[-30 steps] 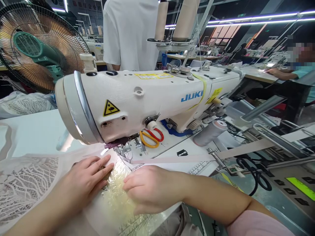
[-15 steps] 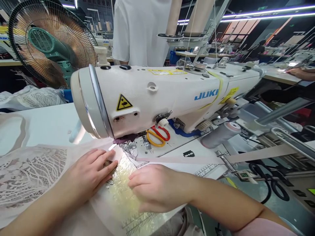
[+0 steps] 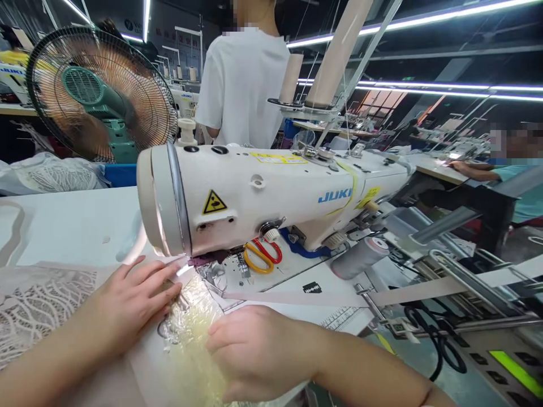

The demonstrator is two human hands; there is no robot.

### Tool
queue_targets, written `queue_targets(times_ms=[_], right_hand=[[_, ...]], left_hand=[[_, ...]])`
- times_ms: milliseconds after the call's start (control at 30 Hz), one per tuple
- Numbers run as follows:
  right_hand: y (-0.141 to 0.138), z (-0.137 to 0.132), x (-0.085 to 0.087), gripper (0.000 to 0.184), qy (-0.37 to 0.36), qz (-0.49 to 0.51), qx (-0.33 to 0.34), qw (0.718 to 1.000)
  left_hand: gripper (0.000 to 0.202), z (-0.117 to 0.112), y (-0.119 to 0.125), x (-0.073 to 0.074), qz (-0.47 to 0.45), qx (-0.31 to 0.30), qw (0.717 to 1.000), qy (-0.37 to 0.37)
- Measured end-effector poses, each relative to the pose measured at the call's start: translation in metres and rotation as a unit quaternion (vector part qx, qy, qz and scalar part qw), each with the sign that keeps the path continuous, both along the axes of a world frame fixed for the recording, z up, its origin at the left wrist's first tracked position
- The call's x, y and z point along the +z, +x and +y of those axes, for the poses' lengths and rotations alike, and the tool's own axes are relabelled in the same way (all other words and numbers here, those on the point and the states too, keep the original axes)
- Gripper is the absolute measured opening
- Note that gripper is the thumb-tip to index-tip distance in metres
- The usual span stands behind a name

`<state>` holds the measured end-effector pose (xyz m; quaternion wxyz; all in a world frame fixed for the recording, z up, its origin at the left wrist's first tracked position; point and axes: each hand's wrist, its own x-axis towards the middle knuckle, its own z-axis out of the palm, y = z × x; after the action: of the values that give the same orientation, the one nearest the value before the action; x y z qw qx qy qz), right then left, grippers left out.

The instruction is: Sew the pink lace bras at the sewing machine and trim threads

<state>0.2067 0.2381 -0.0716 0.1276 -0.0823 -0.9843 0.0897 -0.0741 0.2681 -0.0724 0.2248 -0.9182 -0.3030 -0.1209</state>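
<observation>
1. While the left hand (image 3: 139,297) lies flat with its fingers slightly spread, the cloth (image 3: 144,373) sits beneath it on the table (image 3: 72,226), reaching toward the sewing end of the machine (image 3: 250,195).
2. Those fingertips are near the stitching spot; a forward slip could put them under the needle, which I cannot make out.
3. The right hand (image 3: 258,353) is curled over the shiny film (image 3: 190,333); whether it pinches anything is hidden, so I cannot tell.
4. Uneven pressure from the two hands could skew the cloth or pucker it.
5. The lace (image 3: 46,308) spreads out at the left under the forearm; a dragging arm could pull it crooked.
6. The pale strip (image 3: 297,298) runs from the guide at the right toward the stitching spot; if it twists or snags, it could go in off line.
7. The razor blade (image 3: 312,288) lies loose beyond the strip, near the scissors (image 3: 259,256); a careless reach could nick skin.
</observation>
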Motion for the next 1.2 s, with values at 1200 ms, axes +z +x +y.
queue_targets(times_ms=[1200], right_hand=[[-0.014,-0.005,-0.022,0.032,-0.092,0.167,-0.16,0.968]], left_hand=[[0.066,-0.243,-0.22,0.03,-0.16,0.772,0.59,-0.174]])
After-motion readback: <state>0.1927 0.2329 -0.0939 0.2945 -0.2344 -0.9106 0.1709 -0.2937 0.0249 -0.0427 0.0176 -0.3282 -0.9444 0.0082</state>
